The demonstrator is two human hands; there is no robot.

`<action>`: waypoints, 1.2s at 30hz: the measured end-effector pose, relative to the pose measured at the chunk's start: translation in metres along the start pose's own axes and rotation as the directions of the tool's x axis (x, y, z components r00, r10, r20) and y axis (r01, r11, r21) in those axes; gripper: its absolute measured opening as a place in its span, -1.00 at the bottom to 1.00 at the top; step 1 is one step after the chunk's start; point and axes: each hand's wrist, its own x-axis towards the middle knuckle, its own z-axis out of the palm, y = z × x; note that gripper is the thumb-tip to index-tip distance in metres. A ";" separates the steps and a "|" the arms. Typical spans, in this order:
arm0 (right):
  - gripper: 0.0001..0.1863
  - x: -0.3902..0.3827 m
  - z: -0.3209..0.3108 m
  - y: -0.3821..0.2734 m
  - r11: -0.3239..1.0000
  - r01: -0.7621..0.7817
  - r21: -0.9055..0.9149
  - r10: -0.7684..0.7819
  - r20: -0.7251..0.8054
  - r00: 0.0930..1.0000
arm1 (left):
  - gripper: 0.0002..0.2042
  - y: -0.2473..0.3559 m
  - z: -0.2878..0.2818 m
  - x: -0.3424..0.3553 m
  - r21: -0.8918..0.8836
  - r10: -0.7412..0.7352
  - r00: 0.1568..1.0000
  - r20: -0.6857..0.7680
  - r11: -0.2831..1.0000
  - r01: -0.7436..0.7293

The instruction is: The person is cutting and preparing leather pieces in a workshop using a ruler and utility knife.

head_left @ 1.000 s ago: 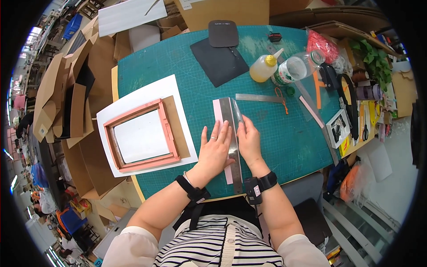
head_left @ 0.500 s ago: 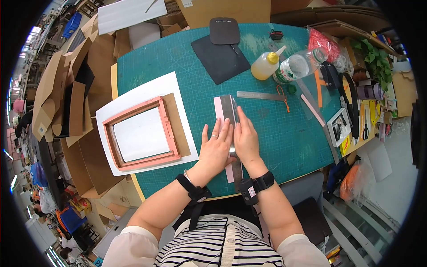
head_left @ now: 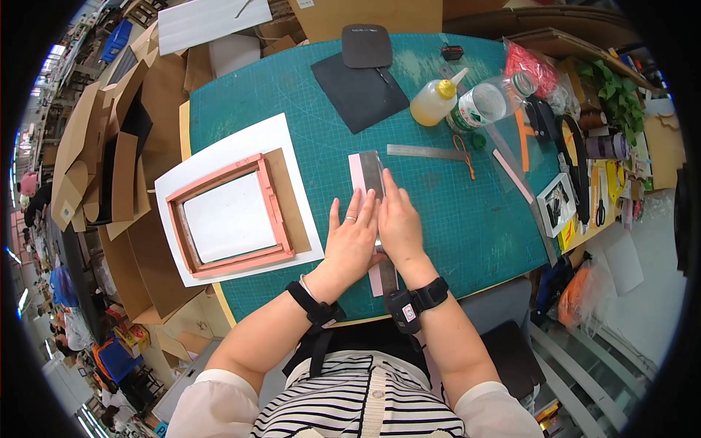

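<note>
A pink strip lies lengthwise in front of me on a green cutting mat, with a steel ruler along its right side. My left hand rests flat over strip and ruler, fingers spread and pointing away from me. Its thumb is partly hidden. Beside it, my right hand lies with stretched fingers along the ruler's right edge, its fingertips touching the ruler. The two hands meet over the middle of the ruler and hide that part.
At left, a pink frame lies on white and brown board. A yellow-capped squeeze bottle, a plastic bottle and a short ruler are beyond my right hand. A black sheet lies at the back. Cardboard boxes stand at far left.
My right hand has shifted slightly left, closer against my left hand and further over the ruler. My left hand stays on the strip and ruler. The whole view has shifted a little.
</note>
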 end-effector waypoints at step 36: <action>-0.42 -0.089 -0.011 0.010 0.996 -0.042 -0.082 0.048 0.067 0.997 | -0.06 0.007 0.005 -0.004 0.077 -0.011 0.997 -0.073 0.997 0.017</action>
